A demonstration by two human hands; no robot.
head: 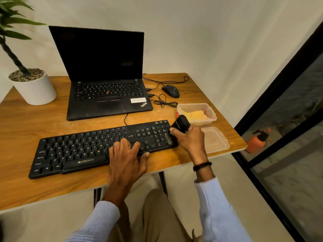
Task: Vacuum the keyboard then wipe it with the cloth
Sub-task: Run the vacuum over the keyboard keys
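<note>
Head view looks down at a wooden desk point(26, 123). At 6 o'clock, closest of all, are two light blue sleeves point(215, 206) and the person's lap.

The left hand point(125, 154) lies flat on the black keyboard point(73, 151). Its fingers are spread out and straight on the keys, and the thumb rests on the front edge. This grip is apart and holds nothing.

The right hand point(188, 138) is at 3 o'clock from the left hand. It has a black band point(202, 165) on the wrist. Its grip is clamped around a small black vacuum point(180, 124). The vacuum tilts, with its top leaning away toward 1 o'clock. Its low end has a fuzzy brush that touches the number keys at the right end of the keyboard. The brush looks blurry.

The keyboard lies across the middle of the desk, near the front edge, and its left end is closer to the person.

A clear lid point(215, 140) lies flat on the desk at 3 o'clock from the vacuum. A clear box point(209, 119) sits just behind it, at 1 o'clock from the vacuum. The yellow cloth point(197, 114) is folded inside the box.

An open black laptop point(104, 95) stands at 12 o'clock, with a dark screen. A black mouse point(171, 91) with a wire lies at 3 o'clock from it. A white plant pot point(35, 89) stands at 9 o'clock from the laptop.
</note>
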